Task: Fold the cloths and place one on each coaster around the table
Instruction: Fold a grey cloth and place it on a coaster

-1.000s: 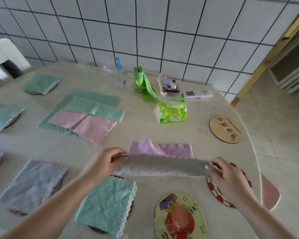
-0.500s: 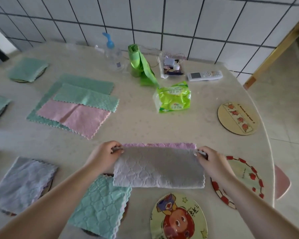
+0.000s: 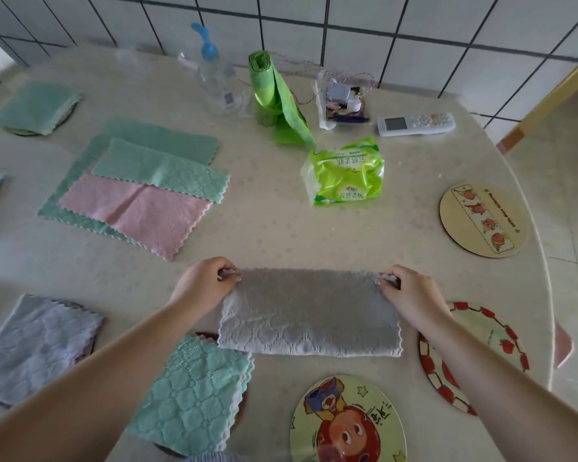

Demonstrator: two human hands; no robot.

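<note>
Beige table (image 3: 281, 235), folded grey quilted cloth (image 3: 309, 315), scalloped edges

At the far edge of the table (image 3: 281, 228) I note a clear pump bottle (image 3: 216, 83) with a blue top, standing upright. Just right of it stands a green bag roll (image 3: 274, 98), partly unrolled. A small clear box (image 3: 342, 101) holds oddments. A white remote (image 3: 416, 124) lies beside it. A green tissue pack (image 3: 346, 171) lies nearer. Tiled wall (image 3: 347, 15) behind.
</note>
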